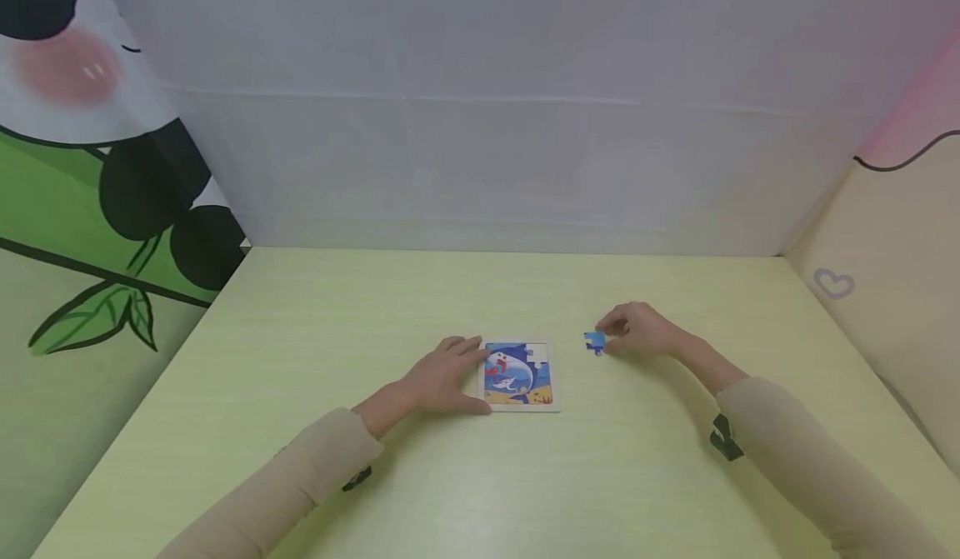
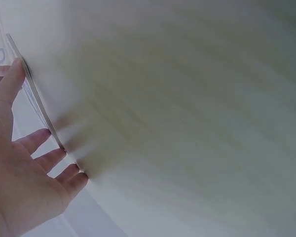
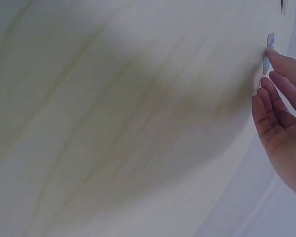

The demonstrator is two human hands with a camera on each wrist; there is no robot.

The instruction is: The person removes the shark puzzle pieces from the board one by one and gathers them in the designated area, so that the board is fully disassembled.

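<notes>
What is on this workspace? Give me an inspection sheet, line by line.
Surface: pale green table, bare around the work.
Job's things: puzzle board with a blue fish picture, near the table's middle, gaps along its top right edge; one loose blue piece to its right, apart from it.
Clutter: nothing seen.
Grips: left hand rests on the board's left edge, fingers straight; right hand pinches the piece at the table.
Cables: nothing seen; a dark strap at each sleeve.
Surroundings: white back wall; panda and bamboo print on the left wall; cream right wall with a heart outline.
</notes>
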